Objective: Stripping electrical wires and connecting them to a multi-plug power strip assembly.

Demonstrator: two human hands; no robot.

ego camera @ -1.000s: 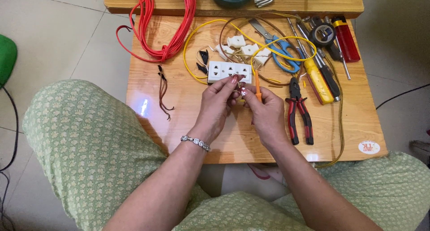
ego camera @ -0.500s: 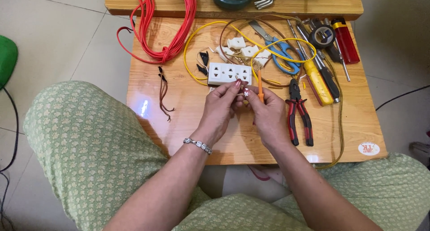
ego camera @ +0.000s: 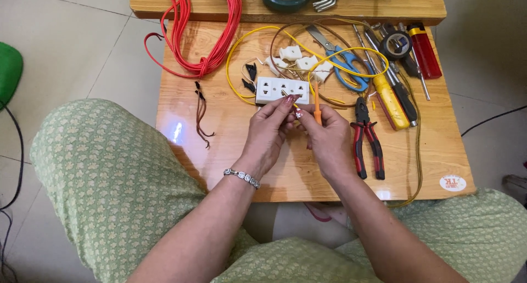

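My left hand [ego camera: 269, 130] pinches a small part [ego camera: 294, 105] between thumb and fingertips, just in front of a white socket strip [ego camera: 282, 89] lying on the wooden table [ego camera: 247, 162]. The part is too small to identify. My right hand [ego camera: 329, 140] grips a thin orange screwdriver [ego camera: 317, 103], held upright with its tip down by the pinched part. Both hands meet above the middle of the table. A bracelet sits on my left wrist. A yellow wire [ego camera: 237, 52] loops around the strip.
A red wire coil [ego camera: 217, 36] lies at the back left and brown wire scraps [ego camera: 201, 110] to the left. Right of my hands are red-handled pliers [ego camera: 368, 143], blue scissors [ego camera: 345, 66], a yellow-handled screwdriver [ego camera: 391, 101], a tape roll [ego camera: 396, 43] and a red lighter [ego camera: 424, 51]. White plug parts [ego camera: 299, 61] sit behind the strip.
My hands stay together in front of the socket strip; only the fingers shift a little around the small part and the screwdriver.
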